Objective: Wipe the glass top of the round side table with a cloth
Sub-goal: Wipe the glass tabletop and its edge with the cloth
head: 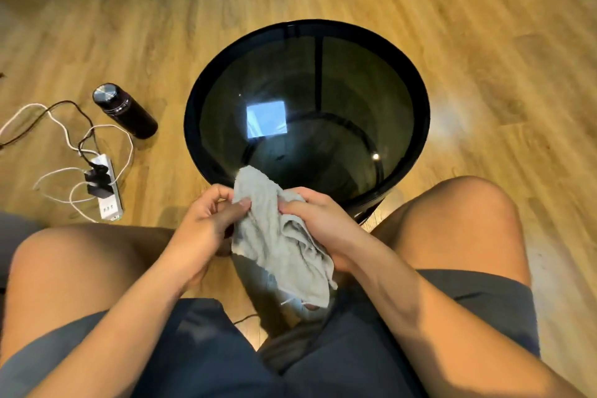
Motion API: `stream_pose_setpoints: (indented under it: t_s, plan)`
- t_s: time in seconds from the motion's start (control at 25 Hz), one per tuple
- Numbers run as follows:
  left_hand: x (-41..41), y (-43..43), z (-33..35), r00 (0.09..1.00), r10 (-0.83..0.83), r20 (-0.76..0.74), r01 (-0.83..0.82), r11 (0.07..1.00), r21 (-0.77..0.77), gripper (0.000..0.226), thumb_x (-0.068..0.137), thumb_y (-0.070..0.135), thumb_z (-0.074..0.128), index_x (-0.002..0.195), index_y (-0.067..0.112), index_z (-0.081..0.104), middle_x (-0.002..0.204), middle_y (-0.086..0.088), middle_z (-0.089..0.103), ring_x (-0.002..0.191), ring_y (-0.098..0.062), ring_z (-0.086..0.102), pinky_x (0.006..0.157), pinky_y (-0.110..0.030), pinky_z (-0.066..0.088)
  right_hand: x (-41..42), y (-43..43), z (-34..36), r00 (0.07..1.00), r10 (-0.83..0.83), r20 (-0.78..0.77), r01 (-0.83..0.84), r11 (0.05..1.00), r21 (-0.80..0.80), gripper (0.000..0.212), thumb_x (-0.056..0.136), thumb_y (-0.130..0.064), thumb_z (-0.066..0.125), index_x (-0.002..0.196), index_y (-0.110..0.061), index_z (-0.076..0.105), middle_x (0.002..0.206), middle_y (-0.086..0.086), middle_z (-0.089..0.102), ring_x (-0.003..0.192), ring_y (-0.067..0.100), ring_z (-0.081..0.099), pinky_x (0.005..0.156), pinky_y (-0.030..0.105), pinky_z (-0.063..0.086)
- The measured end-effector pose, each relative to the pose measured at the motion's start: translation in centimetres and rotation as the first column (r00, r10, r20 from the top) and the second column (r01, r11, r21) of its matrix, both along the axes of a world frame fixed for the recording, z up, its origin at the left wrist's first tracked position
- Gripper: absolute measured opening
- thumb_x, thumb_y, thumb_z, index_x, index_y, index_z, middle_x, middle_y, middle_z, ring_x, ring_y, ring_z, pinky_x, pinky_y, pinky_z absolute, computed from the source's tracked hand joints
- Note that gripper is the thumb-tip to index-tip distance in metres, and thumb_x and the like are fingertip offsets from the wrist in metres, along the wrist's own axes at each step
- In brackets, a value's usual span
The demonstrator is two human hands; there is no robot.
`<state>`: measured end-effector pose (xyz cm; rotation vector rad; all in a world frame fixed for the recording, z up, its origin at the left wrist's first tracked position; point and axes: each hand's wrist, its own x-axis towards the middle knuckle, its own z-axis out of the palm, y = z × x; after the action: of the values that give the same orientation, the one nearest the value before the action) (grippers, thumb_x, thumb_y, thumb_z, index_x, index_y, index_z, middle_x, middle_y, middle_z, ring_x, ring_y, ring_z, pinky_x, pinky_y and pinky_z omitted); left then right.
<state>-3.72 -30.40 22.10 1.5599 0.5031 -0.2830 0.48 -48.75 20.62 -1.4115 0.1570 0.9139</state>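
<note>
A seated person's bare knees and dark shorts fill the lower part of the frame. Both hands meet just below the centre, bunching a pale grey cloth (281, 236) between them. The left hand (206, 220) pinches the cloth's left edge, thumb pressed against curled fingers (240, 203). The right hand (318, 220) closes over the cloth's right side, fingers wrapped into the folds. The cloth hangs crumpled, its lower end drooping toward the shorts and its upper corner overlapping the near rim of the desk in the picture; whether it touches the glass cannot be told.

The round side desk (307, 107) stands on the wooden floor (484, 42) in the centre of the frame, black-rimmed, with a dark tinted glass top (355, 90) that shows a bright square reflection left of its middle. At the left of the frame a dark bottle (124, 110) stands on the floor, and below it a white power strip (108, 191) lies with black plugs and tangled white and black cables (64, 126).
</note>
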Motion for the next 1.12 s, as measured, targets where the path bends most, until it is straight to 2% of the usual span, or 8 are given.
stream_pose_setpoints:
  t_s: [0.2,0.4,0.52,0.64,0.72,0.84,0.96,1.12]
  plan:
    - [0.2,-0.2,0.1,0.997,0.072,-0.018,-0.072,0.997,-0.003,0.013,0.092,0.027,0.063,0.087,0.016,0.06,0.083,-0.007,0.066,0.083,-0.03,0.061,0.072,-0.043,0.049,-0.1,-0.7,1.1,0.979,0.124,-0.159,-0.087,0.971,0.224,0.024,0.094,-0.037,0.061,0.113,-0.023,0.062,0.097,-0.003,0.072,0.089,0.012,0.071,0.075,0.026,0.056]
    - [1.4,-0.3,-0.3,0.984,-0.151,0.097,0.129,0.97,0.207,0.027,0.088,0.041,0.069,0.095,0.015,0.066,0.099,-0.012,0.068,0.089,-0.025,0.066,0.079,-0.039,0.053,0.1,-0.5,0.6,0.98,-0.039,0.195,0.034,0.999,0.029,0.046,0.084,-0.015,0.072,0.125,-0.03,0.058,0.113,-0.002,0.067,0.101,0.018,0.067,0.084,0.036,0.056]
    - [3.2,2.6,-2.6,0.936,-0.336,0.1,0.134,0.606,0.784,0.022,0.091,0.034,0.064,0.105,0.018,0.065,0.121,-0.003,0.057,0.108,-0.021,0.058,0.091,-0.032,0.047,6.8,-3.2,2.1,0.754,-0.024,0.656,0.259,0.93,-0.263,0.032,0.078,-0.016,0.064,0.107,-0.029,0.067,0.098,-0.009,0.067,0.087,0.011,0.062,0.073,0.027,0.049]
    - [3.5,5.0,-4.3,0.899,-0.434,-0.063,0.249,0.387,0.888,0.035,0.091,0.036,0.063,0.121,0.02,0.06,0.137,-0.003,0.048,0.127,-0.026,0.048,0.104,-0.04,0.04,14.0,-7.0,3.2,0.672,0.286,0.683,0.397,0.64,-0.658,0.034,0.077,-0.022,0.053,0.103,-0.039,0.066,0.105,-0.007,0.069,0.099,0.021,0.064,0.079,0.035,0.05]
    - [3.2,5.4,-5.0,0.88,-0.47,-0.062,0.244,0.336,0.91,0.037,0.091,0.035,0.062,0.124,0.017,0.061,0.136,-0.005,0.05,0.129,-0.028,0.046,0.107,-0.044,0.039,15.6,-8.0,2.2,0.689,0.341,0.64,0.4,0.557,-0.728,0.038,0.077,-0.024,0.051,0.109,-0.04,0.064,0.11,-0.003,0.069,0.102,0.026,0.063,0.076,0.033,0.047]
    - [3.6,4.6,-4.8,0.896,-0.437,0.084,0.143,0.462,0.875,0.032,0.091,0.034,0.063,0.119,0.02,0.063,0.126,-0.003,0.057,0.12,-0.024,0.054,0.098,-0.039,0.044,13.9,-6.0,1.3,0.688,0.174,0.704,0.439,0.673,-0.595,0.037,0.074,-0.025,0.055,0.108,-0.034,0.066,0.099,-0.003,0.071,0.093,0.021,0.066,0.077,0.032,0.052]
    - [4.9,2.0,-2.2,0.957,-0.188,0.219,0.086,0.91,0.406,0.034,0.085,0.046,0.068,0.111,0.025,0.063,0.106,-0.005,0.067,0.101,-0.025,0.066,0.086,-0.035,0.053,8.9,-2.3,0.7,0.766,0.111,0.633,0.182,0.907,-0.38,0.036,0.072,-0.023,0.069,0.107,-0.026,0.066,0.097,-0.006,0.068,0.09,0.014,0.064,0.083,0.036,0.053]
    - [4.4,-1.0,-1.6,0.991,-0.099,0.093,0.097,0.995,0.024,0.052,0.08,0.053,0.072,0.111,0.011,0.066,0.102,-0.018,0.072,0.103,-0.036,0.068,0.085,-0.04,0.055,2.9,1.0,1.1,0.748,0.391,0.536,-0.283,0.919,-0.274,0.066,0.083,-0.019,0.066,0.143,-0.029,0.04,0.133,0.0,0.057,0.117,0.014,0.057,0.099,0.032,0.049]
